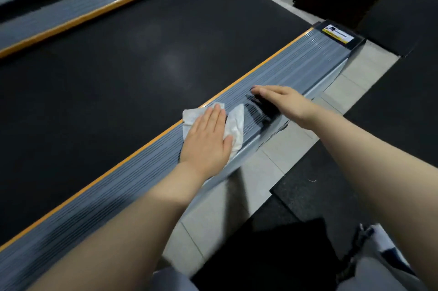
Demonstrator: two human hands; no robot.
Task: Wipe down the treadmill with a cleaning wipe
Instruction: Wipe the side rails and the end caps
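Note:
A treadmill fills the view: a wide black belt (132, 58) flanked by two grey ribbed side rails with orange inner edges. On the near rail (296, 65) lies a white cleaning wipe (237, 122), crumpled and spread out. My left hand (206, 139) presses flat on the wipe with straight fingers. My right hand (282, 101) hovers or rests just beyond it on the same rail, fingers straight, holding nothing; a dark shadow lies beneath it.
The far rail (94, 4) runs along the belt's other side. A black end cap with a yellow warning label (337, 34) closes the near rail. Pale floor tiles (279, 162) and black rubber mats (391, 101) lie to the right. My knees and a shoe (379, 238) show at the bottom.

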